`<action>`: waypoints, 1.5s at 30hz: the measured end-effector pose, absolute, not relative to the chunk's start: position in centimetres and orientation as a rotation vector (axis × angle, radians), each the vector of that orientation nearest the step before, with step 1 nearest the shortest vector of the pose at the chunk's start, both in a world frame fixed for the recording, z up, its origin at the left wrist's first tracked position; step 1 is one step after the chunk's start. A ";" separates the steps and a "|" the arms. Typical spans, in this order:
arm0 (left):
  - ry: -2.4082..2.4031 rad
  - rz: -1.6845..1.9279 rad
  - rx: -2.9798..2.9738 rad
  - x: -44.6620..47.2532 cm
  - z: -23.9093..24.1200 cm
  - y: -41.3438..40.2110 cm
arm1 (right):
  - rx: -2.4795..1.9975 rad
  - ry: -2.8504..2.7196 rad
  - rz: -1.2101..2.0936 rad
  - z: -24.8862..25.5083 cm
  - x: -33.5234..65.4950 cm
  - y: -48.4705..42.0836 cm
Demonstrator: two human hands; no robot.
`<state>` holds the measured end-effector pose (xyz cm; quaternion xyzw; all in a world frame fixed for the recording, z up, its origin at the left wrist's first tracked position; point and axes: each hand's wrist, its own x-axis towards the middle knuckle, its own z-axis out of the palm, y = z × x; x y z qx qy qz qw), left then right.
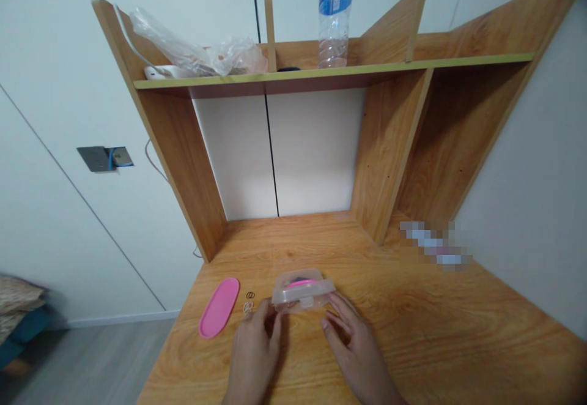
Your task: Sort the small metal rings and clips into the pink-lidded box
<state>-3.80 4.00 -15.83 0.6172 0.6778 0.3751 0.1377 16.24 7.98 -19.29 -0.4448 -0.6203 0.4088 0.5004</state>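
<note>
A small clear plastic box is on the desk in front of me, its lid partly raised or tilted. Something pink and dark shows inside, too blurred to name. My left hand grips the box's front left corner with curled fingers. At the right end, my right hand holds the box with its fingers, the thumb standing a little apart. Left of the box lie a few dark ring-shaped bands and pale ring-shaped bands. Beyond them is a pink oval tray or lid.
The wooden desk carries a shelf unit at its back. A plastic bottle and a crumpled clear bag are on the upper shelf. A blurred-out item lies at the right. An opened wall socket is at left.
</note>
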 end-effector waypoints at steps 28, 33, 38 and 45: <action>2.026 1.037 1.730 -3.9 -15.6 4.0 | -1.025 -1.581 0.880 -16.3 16.6 7.3; 2.061 1.000 1.734 -3.9 -15.5 4.0 | -1.040 -1.582 0.830 -16.0 16.6 7.2; 2.090 0.985 1.737 -3.9 -15.9 4.2 | -1.011 -1.592 0.865 -16.0 16.6 7.2; 2.131 1.230 1.699 -3.6 -16.0 4.1 | -0.988 -1.590 0.922 -16.2 16.5 7.2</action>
